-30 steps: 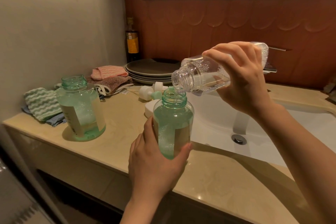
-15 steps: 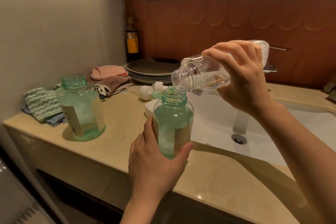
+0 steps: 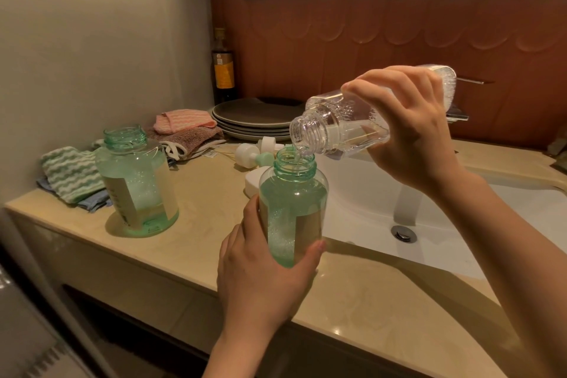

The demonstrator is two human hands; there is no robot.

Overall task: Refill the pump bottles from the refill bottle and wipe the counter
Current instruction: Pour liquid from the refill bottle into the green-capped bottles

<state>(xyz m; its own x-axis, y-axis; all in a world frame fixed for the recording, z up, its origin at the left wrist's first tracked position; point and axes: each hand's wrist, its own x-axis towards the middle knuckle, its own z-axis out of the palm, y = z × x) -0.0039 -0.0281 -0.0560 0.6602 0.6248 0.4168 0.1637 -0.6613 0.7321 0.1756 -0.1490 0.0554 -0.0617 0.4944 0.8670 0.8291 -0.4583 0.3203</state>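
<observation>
Right hand (image 3: 411,132) wraps clear refill bottle (image 3: 343,129), tilted mouth-down over green pump bottle (image 3: 293,209), liquid streaming in. Left hand (image 3: 260,279) grips that bottle above surface (image 3: 199,239) edge.

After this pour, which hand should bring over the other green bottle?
Left, probably, after setting down its pump bottle: the other green bottle stands on the counter left of the left hand; the right hand grips the tilted refill bottle.
</observation>
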